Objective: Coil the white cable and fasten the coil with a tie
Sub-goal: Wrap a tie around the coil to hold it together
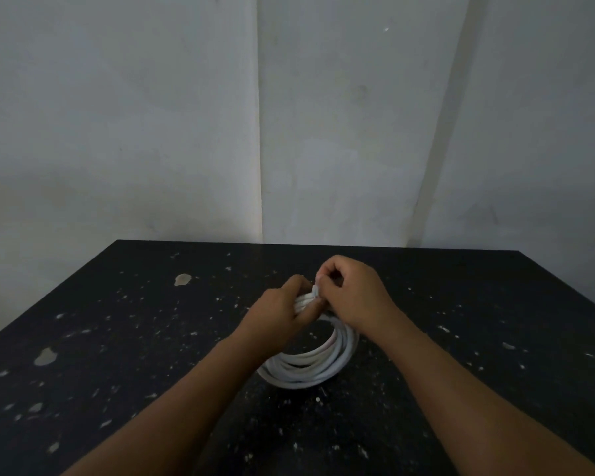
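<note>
The white cable (pixel 310 367) lies wound into a round coil of several loops on the dark table (pixel 117 338), near its middle. My left hand (pixel 279 312) grips the far side of the coil, fingers closed around the bunched strands. My right hand (pixel 351 293) meets it there, pinching a small white tie (pixel 316 289) at the top of the bundle between thumb and fingers. The near half of the coil rests on the table between my forearms. Most of the tie is hidden by my fingers.
The black tabletop is speckled with pale paint flecks and a few chipped patches (pixel 182 279). Its far edge meets a grey wall corner (pixel 260 166). The left edge slants toward me at the left.
</note>
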